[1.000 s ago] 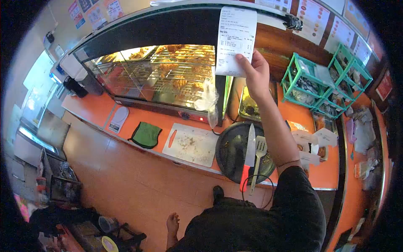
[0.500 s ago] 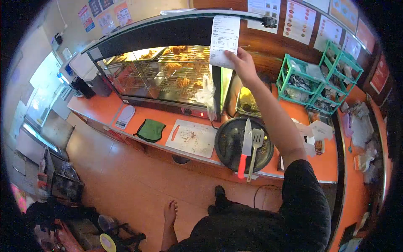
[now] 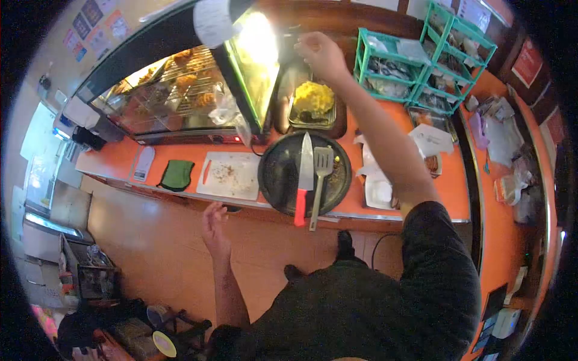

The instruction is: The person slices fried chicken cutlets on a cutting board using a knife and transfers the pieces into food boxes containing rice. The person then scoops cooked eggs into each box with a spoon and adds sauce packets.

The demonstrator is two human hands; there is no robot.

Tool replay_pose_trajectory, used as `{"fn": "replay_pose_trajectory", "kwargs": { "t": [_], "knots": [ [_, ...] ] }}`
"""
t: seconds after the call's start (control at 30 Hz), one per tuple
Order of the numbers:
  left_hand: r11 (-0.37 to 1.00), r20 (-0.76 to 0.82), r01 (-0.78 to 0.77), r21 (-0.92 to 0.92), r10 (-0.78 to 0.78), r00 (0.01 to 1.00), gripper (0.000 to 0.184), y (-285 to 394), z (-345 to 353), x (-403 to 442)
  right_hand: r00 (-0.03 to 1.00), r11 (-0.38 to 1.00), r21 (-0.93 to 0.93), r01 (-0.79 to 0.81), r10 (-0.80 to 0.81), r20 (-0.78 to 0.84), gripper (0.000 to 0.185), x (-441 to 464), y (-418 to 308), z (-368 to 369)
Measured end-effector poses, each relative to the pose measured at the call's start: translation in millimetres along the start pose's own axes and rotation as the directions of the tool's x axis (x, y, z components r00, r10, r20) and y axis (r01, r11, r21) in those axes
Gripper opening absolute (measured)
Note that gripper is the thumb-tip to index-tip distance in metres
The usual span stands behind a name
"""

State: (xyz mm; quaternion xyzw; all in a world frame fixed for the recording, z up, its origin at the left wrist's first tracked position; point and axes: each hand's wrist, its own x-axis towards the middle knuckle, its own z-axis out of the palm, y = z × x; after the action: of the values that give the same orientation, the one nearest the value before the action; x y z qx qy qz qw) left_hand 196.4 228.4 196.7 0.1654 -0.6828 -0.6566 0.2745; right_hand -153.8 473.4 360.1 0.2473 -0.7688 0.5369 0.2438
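Note:
My right hand (image 3: 323, 56) is raised over the back of the counter, near the lit side of the glass food warmer (image 3: 259, 69). Its fingers are loosely curled and slightly blurred, with nothing visible in them. The paper receipt (image 3: 212, 23) hangs at the warmer's top edge, apart from that hand. Below the hand lies a metal tray of yellow food (image 3: 314, 100). My left hand (image 3: 215, 227) is in front of the counter, empty, its fingers loosely bent and apart. Nearest to it is a white cutting board (image 3: 229, 174) with crumbs.
A black round pan (image 3: 280, 165) carries a red-handled knife (image 3: 306, 168) and a slotted turner (image 3: 323, 165), both jutting past the counter edge. Left are a green cloth (image 3: 176, 174) and a scale (image 3: 143, 163). Right are green basket racks (image 3: 391, 69) and an open white box (image 3: 379, 191).
My right hand has let go of the receipt and moved right, away from it. My left hand has risen toward the counter. The view has shifted right.

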Motion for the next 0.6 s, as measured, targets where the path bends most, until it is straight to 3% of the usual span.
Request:
{"fn": "replay_pose_trajectory", "kwargs": {
  "t": [0.07,0.17,0.23,0.3,0.37,0.4,0.43,0.47,0.5,0.53,0.57,0.6],
  "knots": [
    [1.0,0.015,-0.014,-0.003,0.014,1.0,0.024,-3.0,41.1,-1.0,0.945,0.956,0.071,-0.284,0.267,0.187,0.033,2.1,60.8,-41.4],
    [1.0,0.069,0.026,0.006,-0.026,0.997,0.023,-11.6,117.5,-11.5,0.866,0.953,-0.127,-0.274,0.302,0.399,0.025,-16.3,118.8,-126.6],
    [0.998,0.086,0.063,0.031,-0.066,0.994,0.022,-15.0,168.9,-13.0,0.883,0.959,-0.12,-0.256,0.283,0.374,0.023,-36.3,129.7,-194.9],
    [1.0,0.239,0.016,0.005,-0.016,0.971,0.021,-15.4,220.5,-10.0,0.892,0.909,-0.21,-0.361,0.402,0.206,0.021,-64.6,142.2,-261.9],
    [1.0,0.331,0.018,0.024,-0.025,0.943,0.019,-22.7,269.2,10.1,0.871,0.872,-0.148,-0.467,0.482,0.092,0.018,-93.3,169.5,-317.4],
    [0.988,0.406,-0.085,0.132,0.025,0.914,0.019,-24.0,297.0,25.8,0.838,0.837,-0.121,-0.534,0.543,0.056,0.017,-106.8,183.4,-338.9],
    [0.981,0.486,-0.13,0.142,0.045,0.873,0.02,-27.2,327.4,43.5,0.797,0.795,-0.086,-0.6,0.604,0.023,0.016,-123.8,194.0,-350.2],
    [0.876,0.621,-0.452,0.169,0.262,0.739,0.023,-42.0,356.2,69.8,0.782,0.778,-0.15,-0.61,0.622,0.043,0.015,-136.5,202.6,-351.9],
    [0.816,0.744,-0.515,0.263,0.168,0.646,0.032,-40.5,389.9,90.1,0.767,0.76,-0.212,-0.615,0.638,0.063,0.015,-146.5,208.8,-352.5],
    [0.65,0.813,-0.718,0.247,0.265,0.519,0.039,-61.4,418.7,110.7,0.809,0.794,-0.315,-0.521,0.576,0.115,0.013,-153.6,208.2,-344.7],
    [0.59,0.892,-0.773,0.235,0.186,0.413,0.051,-63.2,446.1,124.4,0.845,0.817,-0.407,-0.408,0.506,0.17,0.011,-155.8,206.4,-330.9],
    [0.476,0.947,-0.858,0.194,0.139,0.291,0.062,-88.6,469.3,138.2,0.837,0.855,-0.356,-0.377,0.479,0.263,0.012,-155.3,205.0,-318.2]
  ]
}}
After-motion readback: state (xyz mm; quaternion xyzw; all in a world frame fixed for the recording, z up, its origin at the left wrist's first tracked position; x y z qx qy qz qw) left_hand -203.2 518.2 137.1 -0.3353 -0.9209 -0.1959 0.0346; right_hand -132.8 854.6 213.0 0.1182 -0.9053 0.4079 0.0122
